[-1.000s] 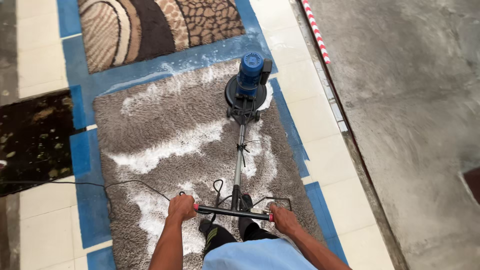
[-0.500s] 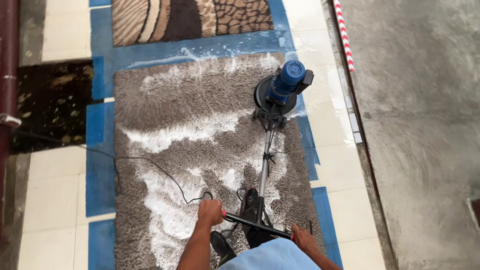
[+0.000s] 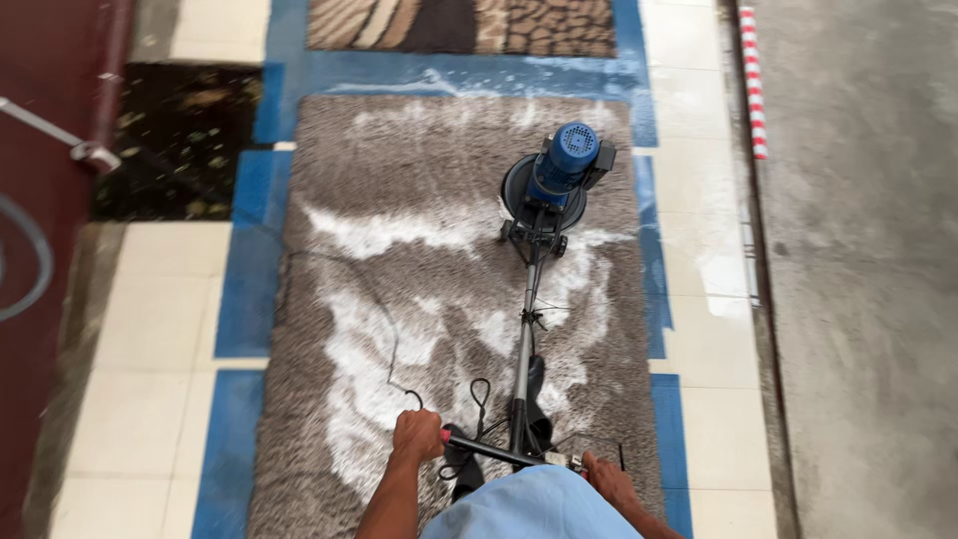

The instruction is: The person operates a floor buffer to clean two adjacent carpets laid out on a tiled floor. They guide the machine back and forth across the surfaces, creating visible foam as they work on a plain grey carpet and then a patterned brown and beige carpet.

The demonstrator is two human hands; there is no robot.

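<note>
At the near edge of the scene, the left hand (image 3: 417, 435) is seen with its fingers wrapped tight around the left end of a black handlebar (image 3: 494, 451). The right hand (image 3: 606, 477) is closed over the bar's right end, though its fingers are partly hidden by a pale blue shirt (image 3: 534, 504), so the grip is only partly shown. From the middle of the bar, a thin metal pole (image 3: 526, 324) is run away from the person, slightly to the right, down to a round floor scrubber (image 3: 544, 190) topped by a blue motor (image 3: 569, 152). The scrubber is set on the far right part of a shaggy grey-brown rug (image 3: 399, 170), close to its right edge. White foam (image 3: 364, 235) is spread in streaks across the rug's middle and near left. A thin black cable (image 3: 384, 329) is trailed over the rug from the handlebar toward the left. The rug is laid on a floor of cream tiles (image 3: 150, 299) and blue strips (image 3: 244, 250). A patterned brown rug (image 3: 459, 25) lies beyond the far edge, and a dark mat (image 3: 180, 140) lies to the far left. Bare grey concrete (image 3: 868, 279) fills the right side, past a red-and-white striped edge (image 3: 753, 80).
</note>
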